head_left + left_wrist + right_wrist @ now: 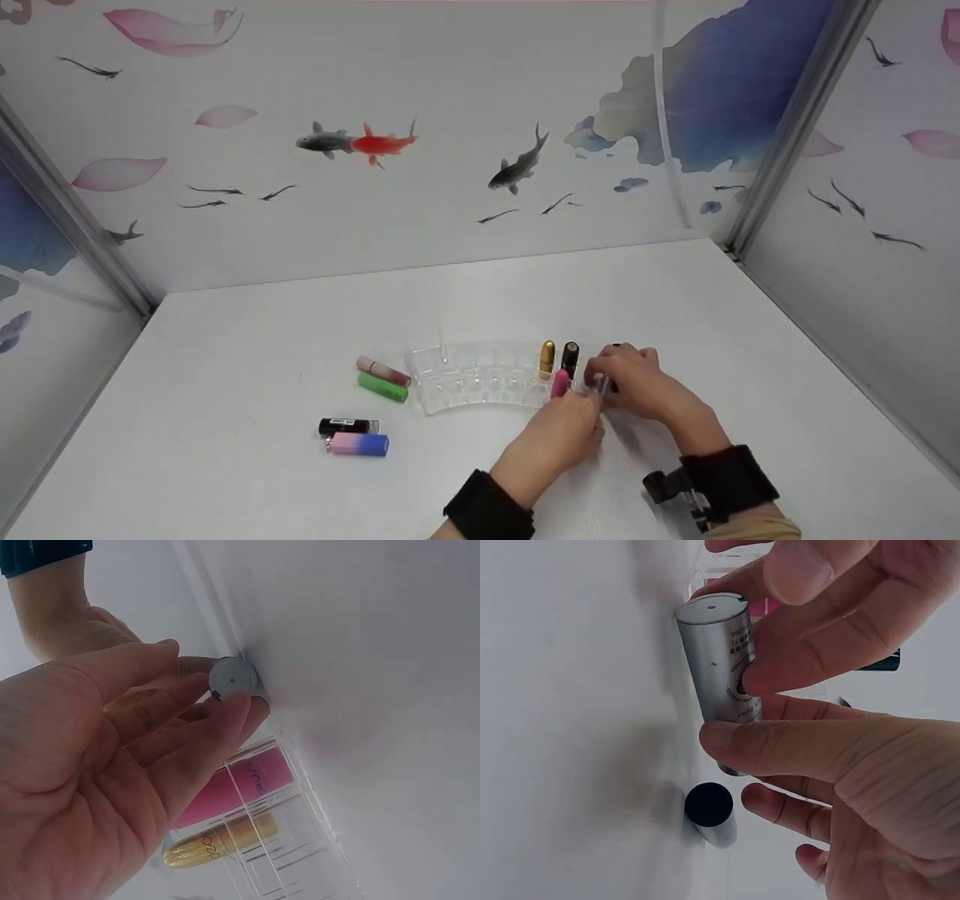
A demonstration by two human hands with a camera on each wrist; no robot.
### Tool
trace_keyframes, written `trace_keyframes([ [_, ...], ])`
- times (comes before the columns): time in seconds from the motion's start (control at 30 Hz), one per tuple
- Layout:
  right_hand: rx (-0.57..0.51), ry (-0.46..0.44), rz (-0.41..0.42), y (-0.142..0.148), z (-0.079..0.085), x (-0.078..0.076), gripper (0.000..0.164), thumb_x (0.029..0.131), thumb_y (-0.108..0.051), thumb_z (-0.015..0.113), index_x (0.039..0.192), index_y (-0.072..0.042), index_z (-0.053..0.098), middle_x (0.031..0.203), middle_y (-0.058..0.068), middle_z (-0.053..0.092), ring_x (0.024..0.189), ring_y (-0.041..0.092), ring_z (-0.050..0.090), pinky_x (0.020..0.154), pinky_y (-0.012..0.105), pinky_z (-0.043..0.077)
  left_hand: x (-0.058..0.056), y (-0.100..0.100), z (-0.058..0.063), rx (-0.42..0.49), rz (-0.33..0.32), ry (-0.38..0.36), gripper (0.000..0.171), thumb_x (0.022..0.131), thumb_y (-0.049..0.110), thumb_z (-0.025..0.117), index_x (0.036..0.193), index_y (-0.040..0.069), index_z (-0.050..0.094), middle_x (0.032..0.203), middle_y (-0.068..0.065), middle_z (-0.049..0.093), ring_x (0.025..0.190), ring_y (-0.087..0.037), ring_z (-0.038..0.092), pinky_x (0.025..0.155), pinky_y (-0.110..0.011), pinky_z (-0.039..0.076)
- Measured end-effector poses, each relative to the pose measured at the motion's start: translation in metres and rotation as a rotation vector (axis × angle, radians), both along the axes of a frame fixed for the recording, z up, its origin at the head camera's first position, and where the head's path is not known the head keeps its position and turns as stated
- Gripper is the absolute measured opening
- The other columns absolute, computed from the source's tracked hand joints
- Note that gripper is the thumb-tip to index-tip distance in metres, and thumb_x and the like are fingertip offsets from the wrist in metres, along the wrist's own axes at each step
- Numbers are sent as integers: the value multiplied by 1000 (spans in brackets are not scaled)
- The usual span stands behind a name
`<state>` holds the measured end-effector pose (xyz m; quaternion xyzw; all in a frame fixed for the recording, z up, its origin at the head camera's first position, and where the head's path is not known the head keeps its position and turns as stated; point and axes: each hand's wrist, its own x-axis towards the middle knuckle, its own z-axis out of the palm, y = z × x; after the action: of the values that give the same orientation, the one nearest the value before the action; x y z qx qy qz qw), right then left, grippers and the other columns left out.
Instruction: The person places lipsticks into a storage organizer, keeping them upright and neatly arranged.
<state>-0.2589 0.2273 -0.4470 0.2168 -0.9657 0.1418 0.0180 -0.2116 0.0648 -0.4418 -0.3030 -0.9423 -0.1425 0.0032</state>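
Between the fingertips of both hands is a silver lipstick tube (716, 660) with small dark print. My right hand (641, 382) pinches it with the thumb across its side. Fingers of my left hand (559, 435) lie on either side of its end, the left thumb lifted off it. Just left of the hands is a clear, curved lipstick organizer (431, 409). A gold lipstick (547, 358), a black lipstick (570, 360) and a pink lipstick (559, 382) stand at its right end. A second tube with a dark end (709, 806) is near the right fingers, partly hidden in the head view.
Left of the organizer lie a pale pink tube (382, 370) and a green tube (382, 387). Closer to the front are a black tube (345, 427) and a pink-and-blue tube (360, 444). Printed panels (450, 225) wall in the white table (225, 375).
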Motion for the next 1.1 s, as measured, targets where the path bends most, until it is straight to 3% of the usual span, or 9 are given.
trace_keyframes([
  [0.17, -38, 16, 41, 4, 8, 3, 27, 72, -12, 87, 90, -19, 69, 93, -2, 67, 91, 23, 55, 75, 40, 28, 1, -2, 7, 29, 5, 4, 15, 92, 17, 70, 104, 8, 68, 96, -3, 73, 87, -11, 69, 73, -22, 55],
  [0.33, -97, -40, 75, 11, 20, 6, 25, 75, -11, 85, 92, -20, 69, 90, -6, 70, 92, 22, 59, 79, 39, 29, 3, -5, 15, 76, 14, 18, 17, 92, 18, 70, 107, 10, 68, 98, -2, 73, 93, -11, 69, 77, -21, 55],
  [0.53, -215, -97, 150, 24, 31, 7, 24, 81, -11, 81, 102, -20, 71, 96, -9, 73, 93, 11, 65, 85, 35, 45, 3, -8, 23, 159, 52, 119, 15, 92, 17, 70, 105, 12, 64, 93, 0, 73, 84, -11, 69, 65, -21, 52],
  [0.63, -294, -112, 176, 28, 35, 7, 24, 84, -14, 79, 106, -20, 72, 100, -8, 73, 91, 6, 64, 78, 29, 51, 2, -10, 24, 195, 81, 164, 16, 93, 19, 70, 105, 13, 61, 90, 0, 71, 79, -11, 69, 58, -20, 50],
  [0.77, -372, -106, 203, 30, 40, 8, 24, 88, -14, 75, 112, -19, 73, 104, -3, 75, 88, 2, 62, 73, 24, 49, -1, -13, 26, 259, 118, 193, 19, 93, 21, 71, 106, 14, 60, 90, 0, 72, 72, -13, 69, 53, -21, 48],
  [0.97, -468, -113, 220, 26, 51, 12, 28, 94, -17, 68, 122, -16, 71, 118, 4, 74, 95, 4, 69, 84, 21, 55, -5, -20, 30, 330, 128, 230, 22, 93, 23, 71, 110, 14, 61, 93, 0, 73, 69, -12, 68, 54, -17, 46],
  [1.1, -497, -72, 193, 21, 56, 14, 29, 95, -17, 68, 124, -14, 69, 118, 4, 73, 97, 5, 70, 88, 20, 56, -7, -25, 34, 387, 114, 244, 22, 93, 22, 71, 111, 14, 61, 93, 0, 72, 74, -10, 68, 58, -16, 47],
])
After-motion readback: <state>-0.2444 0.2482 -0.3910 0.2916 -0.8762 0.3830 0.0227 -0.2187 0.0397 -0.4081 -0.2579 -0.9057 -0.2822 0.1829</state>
